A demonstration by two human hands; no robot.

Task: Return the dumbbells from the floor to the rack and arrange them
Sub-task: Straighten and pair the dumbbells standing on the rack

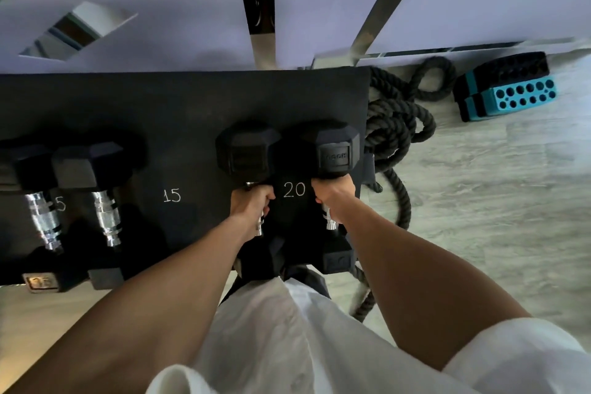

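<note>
The person is standing over a black rack (192, 99) and looking straight down at its flat top. The left hand (251, 203) is wrapping its grip tight around the chrome handle of one black hex dumbbell (244, 150), and the right hand (332, 193) is clamping its grip the same way on the handle of a second hex dumbbell (335, 150). Both dumbbells are lying side by side at the right end of the rack, their far heads pointing away from the person and their near heads hanging at the rack's front edge. A white chalked "20" (294, 189) is showing on the rack surface between the two hands. Further left, a chalked "15" (172, 195) is marking a bare stretch of the rack. Left of that, two more dumbbells (96, 195) are resting on the rack side by side, their knurled chrome handles catching the light. A coiled black rope (396, 125) is lying on the pale floor (495, 201) just beside the rack's right end. Beyond it, teal and black blocks (508, 89) with round holes are sitting stacked near the wall. The person's white shirt (287, 336) is filling the bottom of the view.
</note>
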